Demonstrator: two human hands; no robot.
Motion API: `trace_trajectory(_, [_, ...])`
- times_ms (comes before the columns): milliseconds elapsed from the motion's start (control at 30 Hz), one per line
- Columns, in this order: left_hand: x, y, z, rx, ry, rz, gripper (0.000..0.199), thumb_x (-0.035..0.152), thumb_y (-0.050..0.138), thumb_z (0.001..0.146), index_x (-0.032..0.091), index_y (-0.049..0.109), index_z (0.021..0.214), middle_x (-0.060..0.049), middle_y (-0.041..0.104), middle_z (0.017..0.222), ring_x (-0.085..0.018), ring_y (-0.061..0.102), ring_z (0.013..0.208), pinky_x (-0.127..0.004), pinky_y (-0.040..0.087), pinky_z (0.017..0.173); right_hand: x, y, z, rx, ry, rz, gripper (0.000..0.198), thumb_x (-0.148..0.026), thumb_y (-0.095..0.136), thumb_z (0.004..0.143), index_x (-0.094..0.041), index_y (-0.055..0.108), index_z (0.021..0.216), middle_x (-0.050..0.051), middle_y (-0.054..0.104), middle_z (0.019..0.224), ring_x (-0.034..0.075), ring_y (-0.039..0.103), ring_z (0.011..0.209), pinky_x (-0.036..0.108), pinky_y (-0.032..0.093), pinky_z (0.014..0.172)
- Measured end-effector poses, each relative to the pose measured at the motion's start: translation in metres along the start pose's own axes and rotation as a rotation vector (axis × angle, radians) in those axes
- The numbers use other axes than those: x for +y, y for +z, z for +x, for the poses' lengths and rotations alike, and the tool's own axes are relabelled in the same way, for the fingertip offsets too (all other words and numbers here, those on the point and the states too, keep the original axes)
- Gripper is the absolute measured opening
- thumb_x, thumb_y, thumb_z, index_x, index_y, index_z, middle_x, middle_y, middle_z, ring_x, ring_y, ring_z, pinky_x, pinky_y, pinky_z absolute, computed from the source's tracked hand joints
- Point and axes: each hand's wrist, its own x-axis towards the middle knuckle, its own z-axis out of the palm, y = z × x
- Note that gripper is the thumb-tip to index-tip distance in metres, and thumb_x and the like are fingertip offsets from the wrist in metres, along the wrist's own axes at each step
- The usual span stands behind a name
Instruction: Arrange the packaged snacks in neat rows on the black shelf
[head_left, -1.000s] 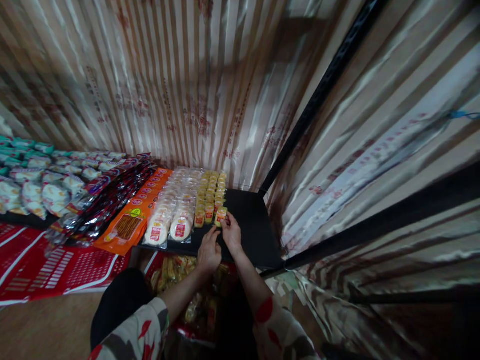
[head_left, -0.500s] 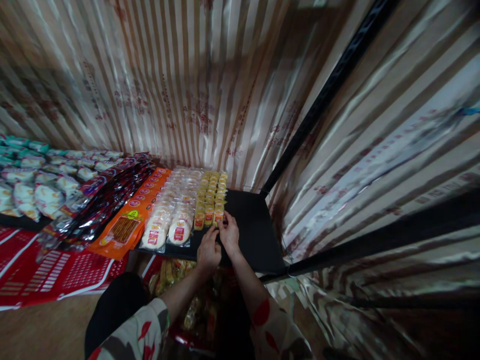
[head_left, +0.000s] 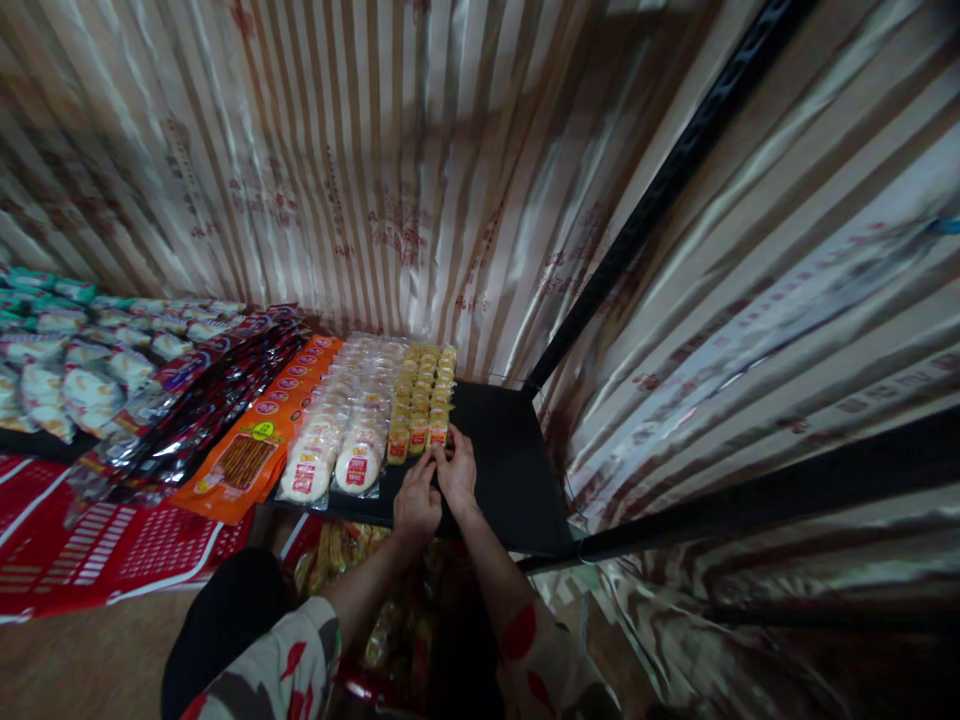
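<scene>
Small yellow snack packets (head_left: 420, 400) stand in three columns on a black shelf (head_left: 499, 465). My right hand (head_left: 457, 468) is at the front of the rightmost column, thumb and fingers closed about the front snack packet (head_left: 437, 432). Just left of it, my left hand (head_left: 417, 505) reaches up with fingers stretched out, their tips by the lower front of the same columns. The fingertips of both hands nearly meet and partly hide the packet bottoms. Beside the yellow columns lie two rows of clear-wrapped round white cakes (head_left: 358, 467).
Leftward are an orange snack bag (head_left: 240, 465), dark shiny packets (head_left: 202, 400) and white packets (head_left: 94, 385). Below the shelf, yellowish packages (head_left: 341, 555) sit in a container. A red basket (head_left: 150, 545) is at lower left. Black metal posts (head_left: 600, 280) and striped sheeting (head_left: 360, 170) border the shelf.
Both hands keep almost the same place at the front of the yellow columns, with only slight finger movement. The view has shifted a little.
</scene>
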Motion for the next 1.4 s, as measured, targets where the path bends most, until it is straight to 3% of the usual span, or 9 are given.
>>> trace_trajectory(167, [-0.001,0.000,-0.003,0.009,0.018,-0.003,0.057,0.000,0.043,0.065,0.020,0.058,0.116,-0.003,0.050,0.134,-0.019,0.045,0.121,-0.034,0.033,0.107,0.003,0.000,-0.004,0.030,0.004,0.029,0.044,-0.034,0.054,0.075,-0.020,0.057,0.117,0.011,0.050,0.116,0.016,0.059,0.079,0.031,0.050,0.077])
trace_trajectory(567, [-0.007,0.002,-0.004,0.002,0.083,0.056,0.054,0.001,0.042,0.066,0.016,0.057,0.116,-0.005,0.046,0.137,-0.019,0.044,0.121,-0.033,0.034,0.106,0.004,0.002,-0.004,0.001,-0.024,-0.098,0.041,-0.029,0.051,0.077,-0.017,0.057,0.115,0.011,0.054,0.107,0.020,0.059,0.083,0.034,0.049,0.078])
trace_trajectory(833, [-0.007,-0.002,-0.007,0.056,0.081,-0.021,0.043,0.000,0.040,0.068,0.017,0.062,0.101,-0.005,0.051,0.131,-0.019,0.045,0.121,-0.035,0.034,0.106,0.004,-0.003,-0.007,0.040,-0.046,-0.002,0.045,-0.030,0.056,0.074,-0.014,0.054,0.116,0.014,0.051,0.114,0.021,0.056,0.096,0.033,0.049,0.082])
trace_trajectory(967, [-0.012,-0.007,-0.028,0.081,0.129,-0.088,0.037,0.000,0.039,0.068,0.017,0.063,0.090,-0.008,0.058,0.119,-0.018,0.051,0.113,-0.035,0.038,0.102,-0.004,-0.012,-0.026,0.101,-0.063,0.008,0.043,-0.034,0.053,0.078,-0.013,0.053,0.116,0.014,0.053,0.112,0.019,0.055,0.097,0.031,0.050,0.078])
trace_trajectory(1067, [-0.023,-0.013,-0.060,0.100,0.190,-0.113,0.031,0.002,0.037,0.070,0.016,0.062,0.082,-0.008,0.062,0.101,-0.018,0.057,0.100,-0.035,0.045,0.092,-0.010,-0.018,-0.061,0.105,-0.059,0.076,0.039,-0.037,0.046,0.083,-0.015,0.052,0.114,0.011,0.060,0.103,0.017,0.058,0.091,0.028,0.050,0.071])
trace_trajectory(1167, [-0.041,-0.021,-0.096,0.027,0.173,-0.098,0.028,0.007,0.035,0.077,0.017,0.060,0.083,-0.007,0.062,0.091,-0.016,0.058,0.091,-0.032,0.048,0.085,-0.008,-0.021,-0.110,-0.022,-0.014,0.145,0.033,-0.036,0.042,0.086,-0.016,0.054,0.109,0.006,0.065,0.085,0.014,0.062,0.076,0.026,0.050,0.068])
trace_trajectory(1233, [-0.057,-0.025,-0.116,-0.069,0.081,0.010,0.028,0.008,0.037,0.078,0.018,0.059,0.091,-0.007,0.061,0.097,-0.016,0.057,0.094,-0.031,0.047,0.086,0.000,-0.021,-0.142,-0.150,0.001,0.072,0.029,-0.035,0.040,0.087,-0.017,0.059,0.100,0.004,0.067,0.078,0.015,0.063,0.071,0.026,0.050,0.068])
trace_trajectory(1300, [-0.074,-0.028,-0.131,-0.162,-0.060,0.220,0.028,0.010,0.041,0.078,0.017,0.058,0.098,-0.010,0.058,0.107,-0.018,0.055,0.100,-0.031,0.045,0.087,0.011,-0.018,-0.168,-0.275,0.019,-0.094,0.025,-0.029,0.041,0.086,-0.019,0.062,0.095,0.005,0.069,0.086,0.017,0.064,0.083,0.029,0.049,0.078])
trace_trajectory(1400, [-0.096,-0.028,-0.146,-0.291,-0.226,0.474,0.025,0.020,0.044,0.082,0.014,0.056,0.104,-0.014,0.054,0.113,-0.022,0.058,0.097,-0.031,0.046,0.079,0.029,-0.012,-0.193,-0.506,0.089,-0.382,0.028,-0.019,0.043,0.083,-0.017,0.062,0.104,0.010,0.067,0.103,0.020,0.062,0.098,0.030,0.044,0.088])
